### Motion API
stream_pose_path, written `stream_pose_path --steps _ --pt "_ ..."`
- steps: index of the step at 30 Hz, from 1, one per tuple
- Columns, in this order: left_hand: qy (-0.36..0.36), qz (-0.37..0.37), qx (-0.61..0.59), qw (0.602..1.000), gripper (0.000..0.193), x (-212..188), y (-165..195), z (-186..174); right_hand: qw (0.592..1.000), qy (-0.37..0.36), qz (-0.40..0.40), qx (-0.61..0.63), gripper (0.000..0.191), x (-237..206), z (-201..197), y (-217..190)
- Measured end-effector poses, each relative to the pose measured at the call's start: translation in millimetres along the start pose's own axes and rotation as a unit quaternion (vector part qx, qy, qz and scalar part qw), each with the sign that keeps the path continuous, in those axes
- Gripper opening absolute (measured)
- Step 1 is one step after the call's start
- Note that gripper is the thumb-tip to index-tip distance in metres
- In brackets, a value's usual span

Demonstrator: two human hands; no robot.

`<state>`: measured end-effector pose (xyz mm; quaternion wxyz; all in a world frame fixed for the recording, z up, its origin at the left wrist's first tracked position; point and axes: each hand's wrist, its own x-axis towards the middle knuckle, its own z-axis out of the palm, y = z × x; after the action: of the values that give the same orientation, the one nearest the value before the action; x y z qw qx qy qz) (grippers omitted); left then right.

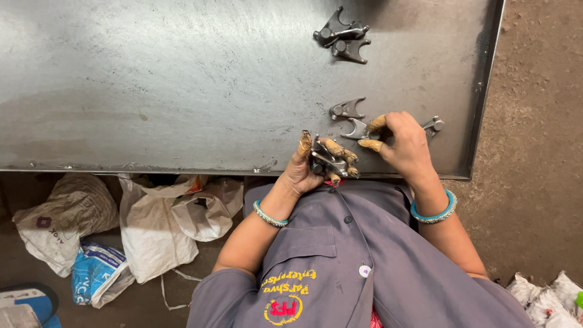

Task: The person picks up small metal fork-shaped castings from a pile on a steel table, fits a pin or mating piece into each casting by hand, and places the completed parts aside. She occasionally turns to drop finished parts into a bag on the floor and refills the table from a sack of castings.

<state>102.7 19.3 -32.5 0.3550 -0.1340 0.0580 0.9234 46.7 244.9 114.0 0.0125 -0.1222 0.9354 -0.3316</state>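
Forks (328, 161) bunched in closed left hand (303, 170) at table (182, 91) edge; right hand (404, 143) pinching another fork (357, 129), mid-gathering; adding it likely needs a looser grip.

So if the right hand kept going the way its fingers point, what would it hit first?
The right hand points left across the metal table; its fingertips already pinch a forked metal part. Beyond that, the left hand's raised finger, probably; depth unclear.

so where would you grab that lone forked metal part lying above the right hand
Pinch the forked metal part across its narrow neck, between the round boss at its left end and the spread prongs at the right. Come straight down from above: it lies flat on the steel table, apart from the others.
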Motion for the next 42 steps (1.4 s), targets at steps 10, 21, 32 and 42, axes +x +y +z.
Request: stream_pose_path --steps 10,21,32,42 --pt "-0.074 0.008 0.035 0.997 0.064 0 9 25 0.749 0.03 0.218 0.625 0.018 -29 34 53" --pt "-0.058 -0.01 0.063 0.996 0.074 -2 14 51 0.623 0.037 0.316 0.715 0.017 -33 43 75" --pt "-0.049 -0.014 0.022 0.998 0.061 -3 13 52 0.911 -0.032 0.044 0.409 0.023 -15 2 -12" --pt "-0.112 -0.002 0.002 0.994 0.055 -2 10 38 0.994 0.013 -0.108 -0.02 0.045 44 32 -26"
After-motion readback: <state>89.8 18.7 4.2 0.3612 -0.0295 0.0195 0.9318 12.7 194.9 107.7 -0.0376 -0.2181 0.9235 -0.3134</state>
